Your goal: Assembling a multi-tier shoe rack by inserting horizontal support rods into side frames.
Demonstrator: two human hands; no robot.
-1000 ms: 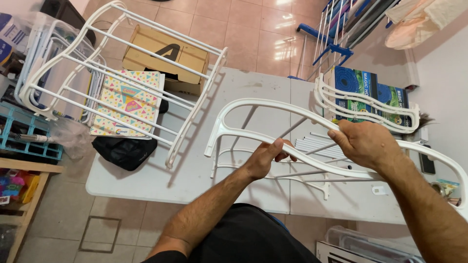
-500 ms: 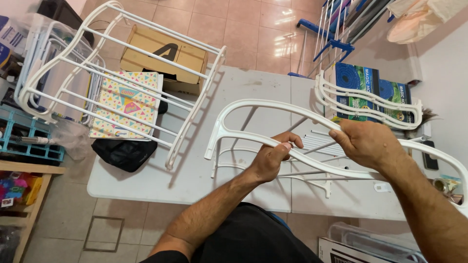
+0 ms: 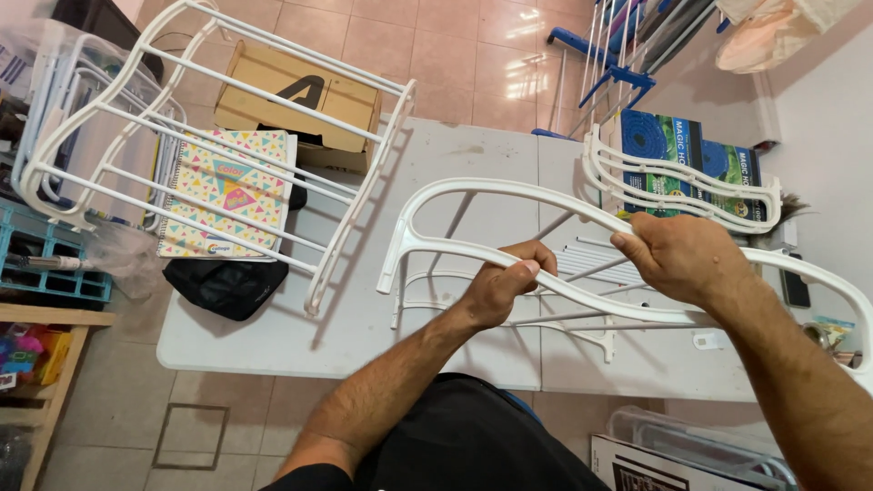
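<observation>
A white plastic side frame [image 3: 509, 195], curved and made of two wavy rails joined at their left end, is held above the middle of the white table [image 3: 273, 350]. The left hand [image 3: 500, 284] has its grip closed around the lower rail, thumb lying along the top; the right hand [image 3: 684, 257] has its grip closed over the upper rail further right, where the frame runs on toward the table's right edge and out of view. Under the held frame lie loose white rods [image 3: 591, 262] and a further white frame piece, their number not clear because they overlap. Two more curved side frames [image 3: 682, 186] are stacked near the far right edge, resting partly on a blue and green printed box [image 3: 668, 136]. One assembled white rack [image 3: 195, 118] lies tilted over the table's far left corner, its left side hanging past the edge. Beneath it are one spiral notebook [image 3: 232, 195] with a coloured triangle pattern and one black pouch [image 3: 223, 286], the pouch close to the near left edge. Bare table surface remains between the rack and the held frame and along the near edge. On the tiled floor beyond stand one brown cardboard box [image 3: 291, 91] and a blue and white drying rack [image 3: 609, 55]. A blue crate [image 3: 45, 273] sits just off the table's left edge.
</observation>
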